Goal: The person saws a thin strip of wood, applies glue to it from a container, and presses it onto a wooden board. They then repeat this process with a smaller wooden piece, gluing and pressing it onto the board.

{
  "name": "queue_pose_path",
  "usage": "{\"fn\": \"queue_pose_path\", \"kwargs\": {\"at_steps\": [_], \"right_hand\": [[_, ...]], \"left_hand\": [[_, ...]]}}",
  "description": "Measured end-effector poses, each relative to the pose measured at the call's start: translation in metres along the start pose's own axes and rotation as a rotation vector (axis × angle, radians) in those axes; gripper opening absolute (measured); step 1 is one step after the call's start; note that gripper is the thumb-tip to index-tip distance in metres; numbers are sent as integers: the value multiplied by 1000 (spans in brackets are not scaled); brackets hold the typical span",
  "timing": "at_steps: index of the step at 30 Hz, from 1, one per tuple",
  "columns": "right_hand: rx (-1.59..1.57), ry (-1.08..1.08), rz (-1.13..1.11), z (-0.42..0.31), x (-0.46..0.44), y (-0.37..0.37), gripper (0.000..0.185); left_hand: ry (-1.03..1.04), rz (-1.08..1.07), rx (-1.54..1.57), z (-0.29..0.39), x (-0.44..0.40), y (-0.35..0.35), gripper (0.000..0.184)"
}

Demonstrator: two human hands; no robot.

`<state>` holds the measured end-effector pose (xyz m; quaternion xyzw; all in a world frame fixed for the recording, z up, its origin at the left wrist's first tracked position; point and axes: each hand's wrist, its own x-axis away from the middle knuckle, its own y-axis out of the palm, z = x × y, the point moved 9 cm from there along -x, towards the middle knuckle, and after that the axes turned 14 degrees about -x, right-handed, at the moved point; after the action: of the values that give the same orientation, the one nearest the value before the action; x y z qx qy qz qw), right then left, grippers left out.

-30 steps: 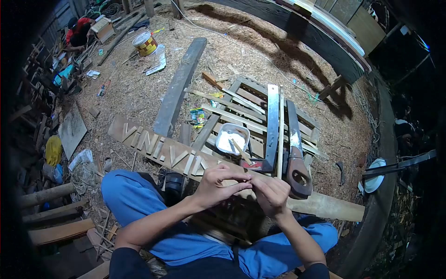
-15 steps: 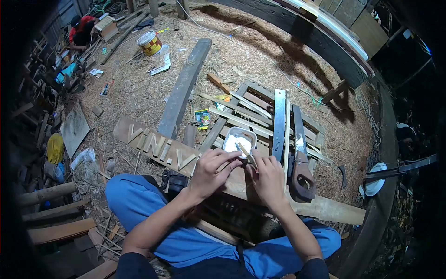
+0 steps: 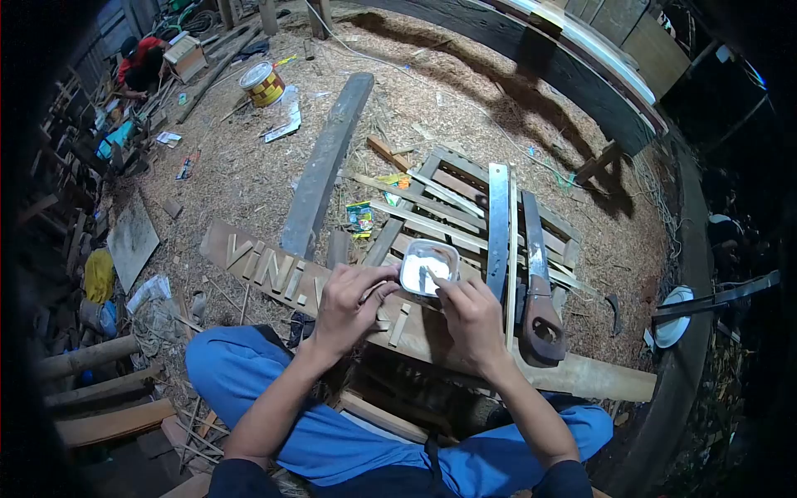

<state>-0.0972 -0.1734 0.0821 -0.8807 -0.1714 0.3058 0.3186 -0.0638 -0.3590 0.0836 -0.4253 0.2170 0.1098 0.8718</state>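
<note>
A small clear plastic tub (image 3: 442,250) of white paste sits in front of me, near the far edge of a long wooden board. My left hand (image 3: 353,300) is closed at its left rim, thumb and fingers pinched there. From the right, my right hand (image 3: 470,317) pinches a small stick (image 3: 436,280) whose tip is in the paste; the fingers hide most of it. Between my hands a short wood strip (image 3: 400,324) lies on the board (image 3: 585,373). Farther left, several short strips (image 3: 270,270) are laid out on that board in slanted and upright lines.
Right of the tub lie a steel ruler (image 3: 497,224) and a handsaw (image 3: 544,319), over a slatted wooden frame (image 3: 452,158). A thick beam (image 3: 328,166) lies beyond the board. A paint bucket (image 3: 262,85) stands farther off on sawdust. A person in red (image 3: 148,58) crouches at far left.
The tub has shifted slightly nearer to me. My left hand has moved left and down, to the tub's side. The right hand's stick now dips into the paste; a strip between my hands has come into view.
</note>
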Motion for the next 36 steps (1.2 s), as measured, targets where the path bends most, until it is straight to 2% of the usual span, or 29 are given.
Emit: {"fn": "queue_pose_path", "kwargs": {"at_steps": [1,6,9,12,19,23,29,36], "right_hand": [[25,-42,30,-7,-2,-8,26],[104,14,-2,2,0,-6,29],[34,13,-47,-2,0,1,28],[18,18,51,-4,-7,-17,23],[-68,41,-1,-2,-5,4,19],[-74,58,89,-5,-11,-7,16],[-73,71,-14,-5,-9,16,17],[-94,165,107,3,-12,7,14]], "left_hand": [[-7,4,-1,-1,0,0,24],[-3,-49,-13,4,-2,5,28],[-8,-32,-16,6,-4,4,29],[-5,-28,-26,4,-4,2,29],[33,29,-79,6,-6,-4,25],[-1,39,-91,1,-6,-7,23],[-42,61,-62,-3,-5,-11,22],[-21,71,-69,-7,-3,-19,21]]}}
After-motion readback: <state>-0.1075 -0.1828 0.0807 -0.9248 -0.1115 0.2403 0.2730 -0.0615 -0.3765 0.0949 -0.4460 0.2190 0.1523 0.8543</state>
